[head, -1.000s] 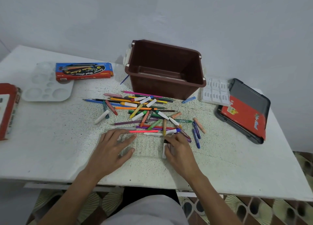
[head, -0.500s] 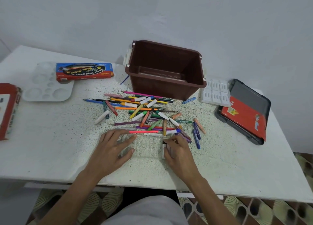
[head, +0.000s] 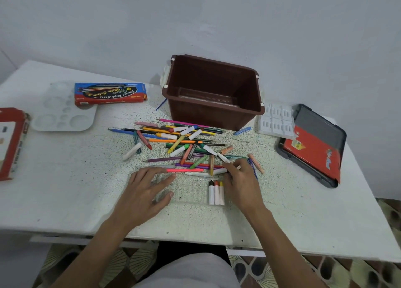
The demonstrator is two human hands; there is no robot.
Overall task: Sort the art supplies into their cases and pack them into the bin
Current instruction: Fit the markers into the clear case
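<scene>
Three white-barrelled markers lie side by side at the right end of the clear ribbed plastic case, filling it in order. The left hand presses flat, fingers straight, on the case's left end, probably to stop it sliding on the white speckled tabletop. The right hand reaches into the loose pile of coloured markers and pencils; whether its curled fingers pinch one, I cannot tell. The brown plastic bin stands open behind the pile.

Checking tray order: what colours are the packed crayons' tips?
Black, orange, yellow, left to right, on three white-wrapped crayons; head view.
</scene>
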